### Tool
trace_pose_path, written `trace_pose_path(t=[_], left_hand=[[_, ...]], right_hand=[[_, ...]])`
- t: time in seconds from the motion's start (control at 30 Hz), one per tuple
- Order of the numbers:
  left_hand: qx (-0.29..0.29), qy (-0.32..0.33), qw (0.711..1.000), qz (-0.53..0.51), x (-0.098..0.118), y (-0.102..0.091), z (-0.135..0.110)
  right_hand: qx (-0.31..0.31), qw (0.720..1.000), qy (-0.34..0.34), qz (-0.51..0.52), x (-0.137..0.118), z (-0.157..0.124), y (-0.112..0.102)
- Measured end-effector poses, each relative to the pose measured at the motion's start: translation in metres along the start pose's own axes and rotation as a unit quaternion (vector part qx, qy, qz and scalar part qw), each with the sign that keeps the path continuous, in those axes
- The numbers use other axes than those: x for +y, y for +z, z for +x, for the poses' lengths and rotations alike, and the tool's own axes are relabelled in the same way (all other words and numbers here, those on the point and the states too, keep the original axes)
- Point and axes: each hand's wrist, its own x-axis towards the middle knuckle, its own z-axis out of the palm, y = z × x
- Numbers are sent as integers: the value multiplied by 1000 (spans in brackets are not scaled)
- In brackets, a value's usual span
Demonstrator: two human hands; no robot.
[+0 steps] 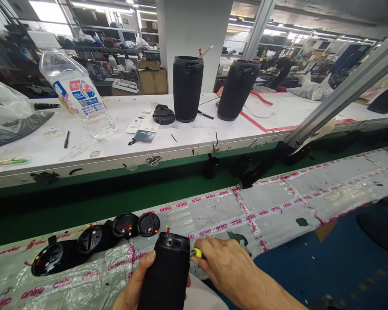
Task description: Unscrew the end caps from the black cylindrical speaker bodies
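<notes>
A black cylindrical speaker housing (164,275) stands tilted in my left hand (137,275), whose thumb presses its side while the other fingers wrap behind it. Small red and yellow wires stick up from its top. My right hand (228,262) is closed around a tool with a yellow and black handle (198,252). The tool's metal tip meets the housing's right side just below the rim; its exact contact is hidden. Left of the housing, several more black housings (93,241) with red wires lie on the plastic-wrapped surface, beside a round black part (148,224).
On the white bench (116,148) are two upright speaker housings (188,90), a black cap (163,114), printed cards (144,127) and a water bottle (80,92). A metal post (342,86) slants across the right. The covered ledge (210,213) runs below the bench.
</notes>
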Motion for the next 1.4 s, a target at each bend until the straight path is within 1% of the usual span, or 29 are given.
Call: trace_pose_path(t=[0.17, 0.47, 0.7, 0.83, 1.07, 1.13, 1.23, 1.3, 1.4], left_hand=[[4, -5, 1000, -14, -3, -1, 1], [11, -10, 1000, -15, -2, -3, 0], [15, -22, 1000, -3, -1, -4, 1], [6, -11, 1000, 10, -2, -2, 2], [3, -16, 1000, 17, -3, 2, 3], [14, -20, 1000, 10, -2, 2, 1], [59, -13, 998, 5, -1, 5, -4], [90, 4, 996, 23, 2, 10, -7], [106, 23, 993, 56, 6, 19, -12]], right_hand=[[15, 1000, -10, 2, 1, -3, 2], [22, 1000, -2, 14, -1, -6, 6], [5, 1000, -7, 0, -1, -4, 2], [6, 1000, -2, 11, -1, -4, 2], [3, 1000, -5, 9, 0, -6, 5], [3, 1000, -3, 7, 0, -6, 5], [-6, 1000, 3, -10, -1, -7, 5], [-12, 999, 3, -30, -2, -8, 4], [-17, 998, -4, -53, -3, -10, 2]])
